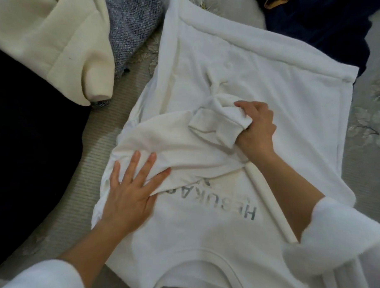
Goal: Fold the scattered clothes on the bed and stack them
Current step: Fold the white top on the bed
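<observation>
Sleeve-folding: her left hand presses flat on the white sweatshirt; right hand grips the cuff, next laying it across.

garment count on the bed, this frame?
5: white lettered sweatshirt, centre; cream top, upper left; grey-blue knit beside it; black fabric, left edge; navy item, top right. More may lie out of frame.
</observation>
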`<state>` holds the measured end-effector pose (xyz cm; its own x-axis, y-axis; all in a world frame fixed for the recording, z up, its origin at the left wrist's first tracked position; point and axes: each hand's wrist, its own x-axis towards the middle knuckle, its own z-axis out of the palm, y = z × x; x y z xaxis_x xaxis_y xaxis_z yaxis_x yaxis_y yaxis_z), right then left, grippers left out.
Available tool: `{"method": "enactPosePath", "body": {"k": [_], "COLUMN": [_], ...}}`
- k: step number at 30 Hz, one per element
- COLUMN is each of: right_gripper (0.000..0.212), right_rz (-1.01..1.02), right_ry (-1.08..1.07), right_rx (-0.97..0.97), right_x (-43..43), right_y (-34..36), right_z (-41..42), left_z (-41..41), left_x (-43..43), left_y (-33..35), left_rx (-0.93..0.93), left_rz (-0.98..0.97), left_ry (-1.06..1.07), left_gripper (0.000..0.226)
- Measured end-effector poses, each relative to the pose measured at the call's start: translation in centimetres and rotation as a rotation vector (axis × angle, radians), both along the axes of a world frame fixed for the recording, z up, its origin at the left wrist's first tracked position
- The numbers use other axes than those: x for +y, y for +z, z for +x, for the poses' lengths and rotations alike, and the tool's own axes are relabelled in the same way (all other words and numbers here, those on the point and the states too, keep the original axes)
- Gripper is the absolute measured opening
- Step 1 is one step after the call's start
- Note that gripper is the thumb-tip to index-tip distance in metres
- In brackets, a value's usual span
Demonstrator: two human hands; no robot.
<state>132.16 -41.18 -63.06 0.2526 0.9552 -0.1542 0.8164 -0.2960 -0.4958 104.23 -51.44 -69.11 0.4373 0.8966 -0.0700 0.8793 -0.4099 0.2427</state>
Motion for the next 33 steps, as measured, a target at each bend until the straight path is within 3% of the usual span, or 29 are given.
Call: {"method": "enactPosePath", "body": {"k": [2, 3, 5, 6, 7, 8, 13, 15, 19, 21, 25, 27, 29, 31, 33], "right_gripper": [0.015, 0.008, 0.02, 0.012, 0.005, 0.013, 0.012, 0.008, 0.034, 0.041, 0.057, 0.061, 0.06, 0.056, 0.052], "right_rz": [0.086, 0.141, 0.235, 0.296, 0.316, 0.279, -0.235, -0.169, 0.232, 0.365, 0.06, 0.053, 0.115, 0.073, -0.015], "right_ry": [0.033, -0.093, -0.581, -0.802, -0.958, -1.023, -0.994, -0.974, -0.882, -0.87, -1.016, -1.067, -1.047, -0.963, -0.864], "right_rx": [0.176, 0.327, 0.591, 0.736, 0.846, 0.887, 0.922, 0.959, 0.838, 0.783, 0.716, 0.673, 0.634, 0.642, 0.663], "right_x": [1.2, 2.1, 4.1, 4.6, 4.6, 4.1, 0.0, 0.5, 2.0, 1.2, -3.0, -4.8, -6.0, -7.1, -7.8], "right_y": [1.7, 3.0, 5.2, 5.7, 5.8, 5.8, 1.9, 1.2, 1.9, 2.1, -0.2, -1.1, -1.2, -1.3, -1.2], "right_z": [-0.5, -0.2, 2.0, 3.9, 5.6, 7.0, 10.6, 10.5, 11.0, 11.9, 12.3, 10.6, 8.0, 4.9, 2.5], "left_z": [0.1, 0.1, 0.0, 0.1, 0.1, 0.2, 0.2, 0.2, 0.4, 0.6, 1.1, 1.4, 1.9, 1.9, 1.5], "left_x": [-0.1, -0.1, -0.1, -0.1, -0.1, -0.1, -0.2, -0.1, -0.2, -0.9, -2.1, -0.7, 1.8, 4.2, 5.3], "left_y": [0.0, 0.0, -0.1, -0.1, -0.1, 0.0, -0.2, -0.2, 1.7, 3.2, 4.1, 3.9, 3.9, 3.9, 3.7], "left_rx": [0.007, 0.009, 0.011, 0.012, 0.013, 0.012, 0.022, 0.021, -0.109, -0.136, -0.115, -0.18, -0.27, -0.399, -0.499], "left_rz": [0.007, 0.012, 0.028, 0.036, 0.042, 0.047, 0.059, 0.044, -0.037, -0.059, -0.211, -0.145, -0.078, -0.198, -0.325], "left_ry": [0.004, 0.002, -0.001, 0.0, 0.003, 0.005, -0.014, -0.018, -0.008, -0.104, -0.193, -0.027, 0.347, 0.747, 0.876], "left_gripper": [0.055, 0.055, 0.055, 0.055, 0.055, 0.055, 0.054, 0.053, 0.05, 0.047, 0.048, 0.049, 0.054, 0.058, 0.059]}}
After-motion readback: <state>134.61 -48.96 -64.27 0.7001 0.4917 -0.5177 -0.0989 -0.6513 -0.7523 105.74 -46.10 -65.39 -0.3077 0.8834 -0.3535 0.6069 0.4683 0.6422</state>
